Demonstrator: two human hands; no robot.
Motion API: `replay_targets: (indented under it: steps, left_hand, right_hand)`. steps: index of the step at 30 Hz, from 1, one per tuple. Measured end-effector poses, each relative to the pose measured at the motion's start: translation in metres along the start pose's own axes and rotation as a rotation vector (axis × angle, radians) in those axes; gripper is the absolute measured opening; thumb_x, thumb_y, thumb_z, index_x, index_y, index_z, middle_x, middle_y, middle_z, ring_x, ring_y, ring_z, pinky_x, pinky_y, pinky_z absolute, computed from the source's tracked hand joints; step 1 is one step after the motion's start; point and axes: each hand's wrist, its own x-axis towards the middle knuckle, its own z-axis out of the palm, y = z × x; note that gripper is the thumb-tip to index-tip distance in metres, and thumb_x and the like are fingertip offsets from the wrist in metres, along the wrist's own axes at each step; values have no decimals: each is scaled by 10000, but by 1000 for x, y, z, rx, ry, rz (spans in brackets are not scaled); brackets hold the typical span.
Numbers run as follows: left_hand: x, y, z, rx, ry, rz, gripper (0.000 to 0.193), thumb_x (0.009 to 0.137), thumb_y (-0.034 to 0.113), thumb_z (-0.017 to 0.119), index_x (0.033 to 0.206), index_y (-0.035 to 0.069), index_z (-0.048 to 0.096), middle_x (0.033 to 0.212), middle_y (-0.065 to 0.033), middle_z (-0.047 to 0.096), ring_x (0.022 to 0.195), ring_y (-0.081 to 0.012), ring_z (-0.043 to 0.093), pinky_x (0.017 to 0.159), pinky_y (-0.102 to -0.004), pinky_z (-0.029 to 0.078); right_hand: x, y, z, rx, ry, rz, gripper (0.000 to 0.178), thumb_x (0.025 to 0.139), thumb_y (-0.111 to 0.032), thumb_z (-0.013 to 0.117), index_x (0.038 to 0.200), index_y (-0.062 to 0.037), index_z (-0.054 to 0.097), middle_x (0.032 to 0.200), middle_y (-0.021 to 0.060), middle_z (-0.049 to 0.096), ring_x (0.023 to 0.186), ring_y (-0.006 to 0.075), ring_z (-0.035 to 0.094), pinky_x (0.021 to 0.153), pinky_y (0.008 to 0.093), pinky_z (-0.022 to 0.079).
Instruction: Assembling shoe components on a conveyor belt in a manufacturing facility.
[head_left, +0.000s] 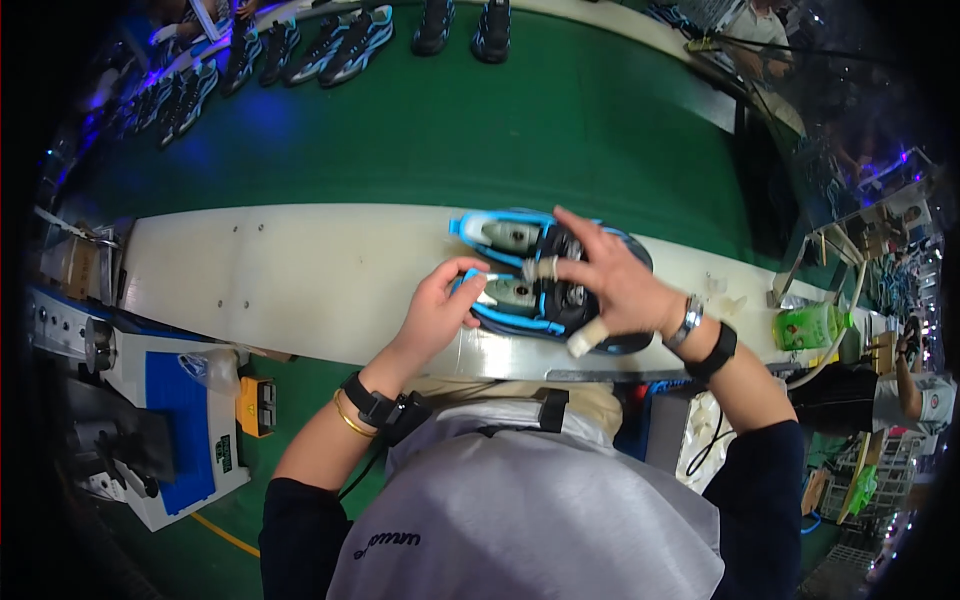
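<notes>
Two black shoes with bright blue trim lie side by side on the pale worktable, heels to the left. Grey-green lasts fill the openings of both the far shoe (pixel 510 237) and the near shoe (pixel 520 325). My left hand (pixel 445 308) is closed at the blue heel edge of the near shoe, thumb and fingers pinching it. My right hand (pixel 625 285) spreads over the front of both shoes, its fingers apart and pale wraps on some of them. It hides much of the laces and toes.
The worktable (pixel 300 290) runs left to right before me. Beyond a green belt, several similar shoes (pixel 360 45) stand in a row. A green packet (pixel 808 327) lies at the table's right end. A white and blue machine (pixel 185 430) stands lower left. Other people work at the right.
</notes>
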Motion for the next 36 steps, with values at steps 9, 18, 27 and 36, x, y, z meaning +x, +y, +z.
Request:
replay_targets:
  steps: [9, 18, 27, 36]
  left_hand:
    - [-2, 1, -18, -46, -11, 14, 416, 1005, 181, 501, 1384, 45, 396, 1275, -80, 519, 862, -93, 566, 794, -257, 511]
    - [-37, -4, -82, 1314, 72, 263, 655, 807, 363, 725, 1355, 92, 490, 1431, -212, 347, 1362, -476, 243, 1064, -661, 225]
    - [-52, -5, -103, 1482, 1, -6, 742, 724, 409, 765, 1345, 108, 493, 1498, -208, 244, 1395, -513, 138, 1036, -743, 113]
    - [-52, -2, -114, 1516, -94, -107, 935, 740, 401, 757, 1500, 124, 289, 1562, -230, 160, 1426, -526, 69, 1037, -761, 125]
  right_hand:
    - [1, -18, 34, 3, 383, 175, 625, 548, -495, 839, 1022, -133, 654, 1380, 179, 439, 1247, 408, 423, 968, 519, 362]
    - [17, 72, 14, 194, 617, 654, 663, 595, -445, 888, 1070, -28, 686, 1264, 213, 476, 1149, 386, 453, 993, 458, 418]
    - [143, 259, -39, -13, 674, 998, 698, 624, -580, 812, 1078, -63, 699, 1223, 217, 494, 1102, 397, 480, 965, 455, 440]
    - [117, 366, -81, -123, 750, 1070, 716, 701, -552, 770, 1268, -158, 584, 1283, 160, 544, 1204, 371, 503, 1031, 471, 425]
